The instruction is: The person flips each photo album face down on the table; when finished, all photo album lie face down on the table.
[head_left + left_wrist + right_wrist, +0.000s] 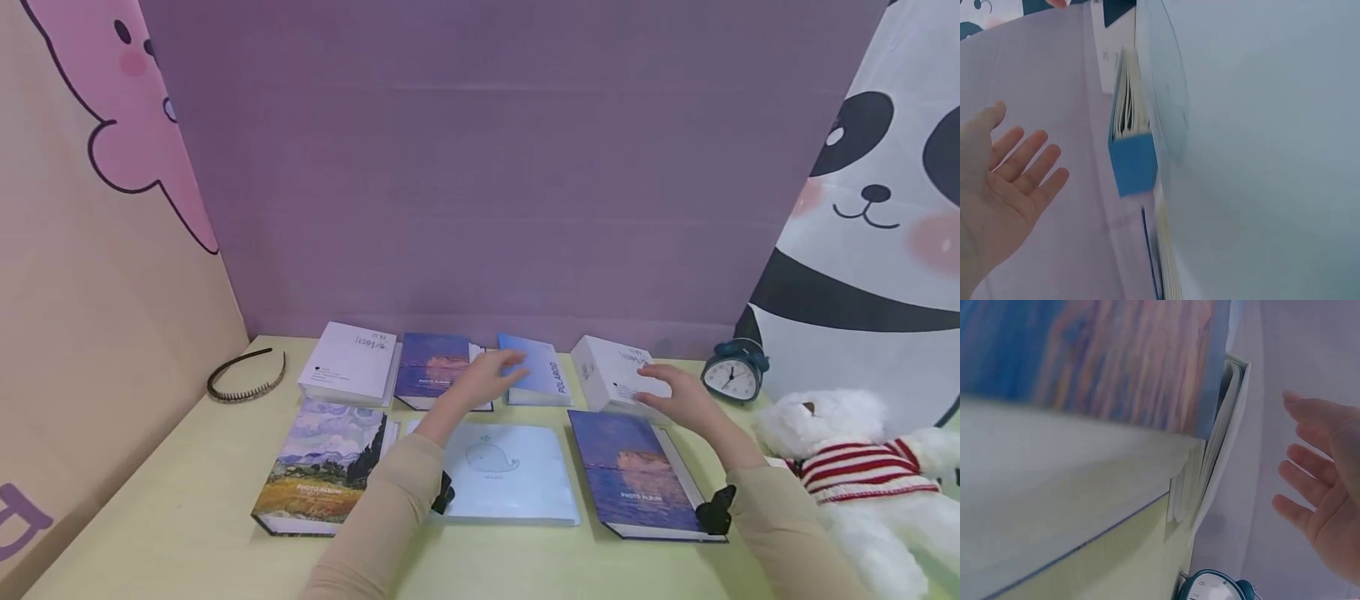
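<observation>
In the head view my left hand (486, 382) reaches over the back row, its fingers loosely bent beside a blue album (542, 371) marked POLAROID. The left wrist view shows that palm (1007, 200) with nothing in it, apart from the album's blue spine (1134, 165). My right hand (686, 402) overlaps the right edge of a thick white album (600, 367). Its fingers spread loosely and hold nothing in the right wrist view, where the white album's cover and pages (1225, 437) stand off to their left. A seascape photo album (637, 475) lies below the right hand.
A pale blue whale-print album (517, 492) lies front centre, a landscape photo album (322, 467) to its left. Behind are another seascape album (431, 362) and white album (352, 358). A headband (247, 393) sits left; an alarm clock (731, 375) and teddy bear (862, 475) sit right.
</observation>
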Motion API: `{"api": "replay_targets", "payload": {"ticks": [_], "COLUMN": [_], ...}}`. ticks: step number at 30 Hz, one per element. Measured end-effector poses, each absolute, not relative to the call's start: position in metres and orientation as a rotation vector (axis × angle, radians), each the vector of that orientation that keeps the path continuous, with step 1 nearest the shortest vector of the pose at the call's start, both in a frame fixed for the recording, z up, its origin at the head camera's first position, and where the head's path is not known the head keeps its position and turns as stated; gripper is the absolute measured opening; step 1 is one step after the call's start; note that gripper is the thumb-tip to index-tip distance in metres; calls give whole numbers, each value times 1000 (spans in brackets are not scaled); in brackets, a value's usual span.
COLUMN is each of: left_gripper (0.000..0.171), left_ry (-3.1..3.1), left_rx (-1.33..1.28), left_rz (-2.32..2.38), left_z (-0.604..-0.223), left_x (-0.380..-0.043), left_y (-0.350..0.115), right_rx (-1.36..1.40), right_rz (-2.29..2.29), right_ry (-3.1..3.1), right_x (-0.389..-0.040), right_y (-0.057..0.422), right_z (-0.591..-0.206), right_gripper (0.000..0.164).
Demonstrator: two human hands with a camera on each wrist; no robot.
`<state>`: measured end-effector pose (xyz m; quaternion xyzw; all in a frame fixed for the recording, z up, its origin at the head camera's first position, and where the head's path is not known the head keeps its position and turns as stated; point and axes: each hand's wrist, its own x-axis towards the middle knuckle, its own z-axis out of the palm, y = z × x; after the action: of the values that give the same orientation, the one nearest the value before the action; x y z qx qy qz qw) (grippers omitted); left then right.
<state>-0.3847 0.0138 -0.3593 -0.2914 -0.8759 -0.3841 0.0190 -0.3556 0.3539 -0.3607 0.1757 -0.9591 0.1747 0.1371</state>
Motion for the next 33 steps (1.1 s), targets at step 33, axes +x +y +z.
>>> {"api": "replay_targets", "payload": {"ticks": [33], "left_gripper": [40], "left_ry": [-2862], "left_rx": [-922], "left_rz": [-1345], "left_z": [-394], "left_x": [-389], "left_y": [131], "right_rx": [396], "right_rz": [583], "right_ry": [-3102], "right_x": [-374], "right_y": [352], "right_z": [-372], "right_gripper": [67]}}
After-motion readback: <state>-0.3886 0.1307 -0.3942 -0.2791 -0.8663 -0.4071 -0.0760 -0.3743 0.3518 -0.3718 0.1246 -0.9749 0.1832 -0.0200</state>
